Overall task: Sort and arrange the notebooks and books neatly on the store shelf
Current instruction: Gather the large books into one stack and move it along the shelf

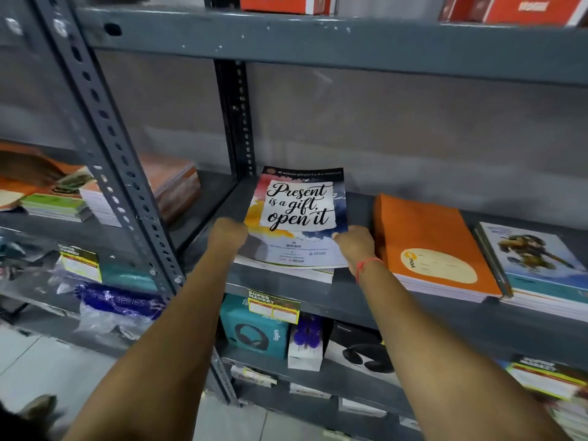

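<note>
A notebook with "Present is a gift, open it" on its cover (297, 214) lies on top of a small stack on the grey metal shelf (346, 300). My left hand (226, 235) grips the stack's left edge. My right hand (354, 245), with a red thread at the wrist, grips its right edge. To the right an orange notebook stack (429, 243) lies flat, and further right a stack topped by a cartoon-cover notebook (537, 259).
A perforated upright post (105, 128) divides the shelving. The left bay holds more notebook stacks (63, 198). Yellow price tags (273, 305) hang on the shelf edge. Headphone boxes (254, 332) stand on the shelf below. Red boxes (286, 3) sit above.
</note>
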### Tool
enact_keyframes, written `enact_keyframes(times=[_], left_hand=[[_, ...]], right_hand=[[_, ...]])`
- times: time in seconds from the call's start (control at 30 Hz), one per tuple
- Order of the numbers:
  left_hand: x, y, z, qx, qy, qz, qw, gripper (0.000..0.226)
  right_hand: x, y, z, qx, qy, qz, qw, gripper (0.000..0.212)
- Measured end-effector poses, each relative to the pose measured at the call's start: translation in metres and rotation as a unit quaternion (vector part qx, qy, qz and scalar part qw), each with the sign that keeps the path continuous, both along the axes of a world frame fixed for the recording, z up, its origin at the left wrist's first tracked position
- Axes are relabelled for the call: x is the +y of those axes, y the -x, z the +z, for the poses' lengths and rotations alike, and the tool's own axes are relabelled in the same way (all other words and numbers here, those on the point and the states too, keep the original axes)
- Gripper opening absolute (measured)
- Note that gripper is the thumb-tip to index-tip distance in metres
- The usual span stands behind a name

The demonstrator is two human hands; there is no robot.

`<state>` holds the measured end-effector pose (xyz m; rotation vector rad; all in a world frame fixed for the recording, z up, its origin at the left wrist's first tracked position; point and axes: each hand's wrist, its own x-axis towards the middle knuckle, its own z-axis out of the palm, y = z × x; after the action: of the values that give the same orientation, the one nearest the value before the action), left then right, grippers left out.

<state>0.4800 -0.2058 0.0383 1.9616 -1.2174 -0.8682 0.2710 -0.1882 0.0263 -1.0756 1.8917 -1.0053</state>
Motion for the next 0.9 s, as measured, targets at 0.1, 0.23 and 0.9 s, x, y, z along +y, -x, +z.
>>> enact_keyframes(times=[0.1,0.23,0.9], left_hand=[[0.007,-0.003,-0.011,-0.076,-0.024,-0.012,0.997,0.017],[0.013,0.000,-0.010,-0.171,-0.029,-0.009,0.985,0.025],[0.062,0.282,0.049,-0.052,0.143,-0.278,0.949,0.026]], right_hand=[[0.005,0.002,-0.010,0.057,-0.031,0.040,0.997,0.031],[0.008,0.002,-0.015,0.093,-0.032,0.045,0.994,0.037],[0.090,0.196,0.039,0.142,0.131,-0.201,0.960,0.029]])
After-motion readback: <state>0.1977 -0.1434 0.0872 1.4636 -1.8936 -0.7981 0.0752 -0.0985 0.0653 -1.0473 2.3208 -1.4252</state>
